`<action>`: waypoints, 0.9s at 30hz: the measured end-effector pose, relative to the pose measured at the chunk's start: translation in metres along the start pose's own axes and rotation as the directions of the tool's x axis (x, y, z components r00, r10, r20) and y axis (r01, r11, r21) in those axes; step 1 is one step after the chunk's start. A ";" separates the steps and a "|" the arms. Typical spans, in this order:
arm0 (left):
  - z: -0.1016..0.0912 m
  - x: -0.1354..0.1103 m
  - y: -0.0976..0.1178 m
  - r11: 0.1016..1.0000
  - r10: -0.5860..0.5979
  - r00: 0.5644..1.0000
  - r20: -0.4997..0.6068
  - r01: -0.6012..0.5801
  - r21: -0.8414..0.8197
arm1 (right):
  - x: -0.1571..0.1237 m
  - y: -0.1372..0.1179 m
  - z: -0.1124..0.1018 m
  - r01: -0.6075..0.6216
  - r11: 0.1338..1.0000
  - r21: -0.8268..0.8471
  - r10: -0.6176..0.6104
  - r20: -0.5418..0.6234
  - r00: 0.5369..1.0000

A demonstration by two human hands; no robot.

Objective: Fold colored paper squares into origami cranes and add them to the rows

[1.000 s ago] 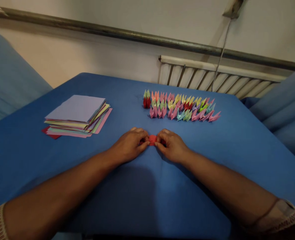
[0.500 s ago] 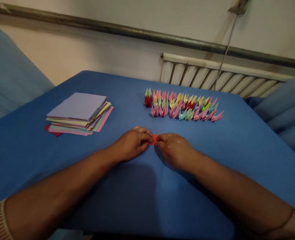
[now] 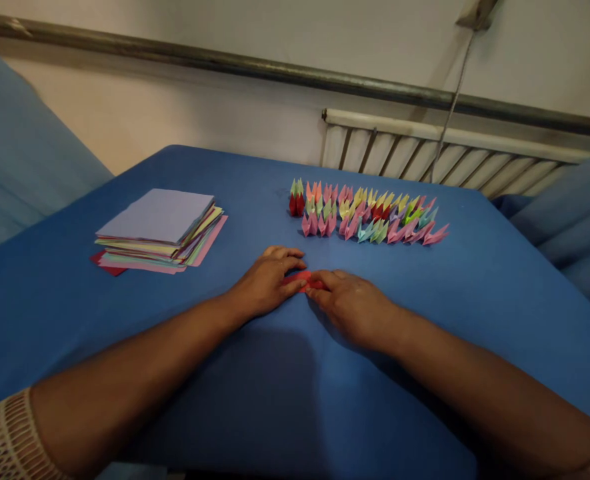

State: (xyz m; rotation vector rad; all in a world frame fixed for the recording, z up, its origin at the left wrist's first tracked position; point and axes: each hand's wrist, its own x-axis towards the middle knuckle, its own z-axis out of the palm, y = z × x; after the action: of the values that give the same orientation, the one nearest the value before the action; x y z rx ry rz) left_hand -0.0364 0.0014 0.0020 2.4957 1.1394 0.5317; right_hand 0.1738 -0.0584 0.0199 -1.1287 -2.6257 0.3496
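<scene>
A small folded piece of red paper (image 3: 303,276) lies on the blue table between my two hands. My left hand (image 3: 267,280) rests at its left side, thumb lying on the paper, the other fingers stretched out and apart beyond it. From the right, my right hand (image 3: 352,303) pinches the paper's right end between thumb and fingers. Much of the paper is covered by the fingers, so its exact fold cannot be made out.
At the left stands a stack of coloured paper sheets (image 3: 155,217), lavender on top, with a red sheet (image 3: 109,265) poking out below. Rows of folded paper cranes (image 3: 369,213) in several colours stand at the back right. Behind the table (image 3: 255,180) are a radiator (image 3: 455,150) and a wall pipe (image 3: 255,67).
My left fingers have lifted off the red paper and spread apart, leaving the thumb on it. More of the paper shows. My right hand keeps its pinch, nearly in place.
</scene>
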 end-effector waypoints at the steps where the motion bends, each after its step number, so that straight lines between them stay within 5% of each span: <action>1: 0.001 0.001 0.000 1.000 0.004 1.000 0.006 -0.004 -0.009 | 0.001 -0.001 -0.001 -0.008 1.000 0.009 0.008 -0.003 1.000; 12: -0.001 0.003 0.003 0.998 -0.058 0.998 -0.008 0.058 0.005 | 0.006 0.000 -0.007 0.022 0.997 -0.073 -0.015 0.097 0.995; 27: 0.002 0.003 0.000 0.997 -0.079 0.996 -0.032 0.079 -0.011 | 0.006 0.010 -0.002 -0.071 0.984 0.161 0.069 0.019 0.997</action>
State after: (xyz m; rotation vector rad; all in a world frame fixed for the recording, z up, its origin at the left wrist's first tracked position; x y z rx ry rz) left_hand -0.0333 0.0034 0.0008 2.4308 1.2390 0.5559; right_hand 0.1770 -0.0474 0.0200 -1.1699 -2.5201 0.5748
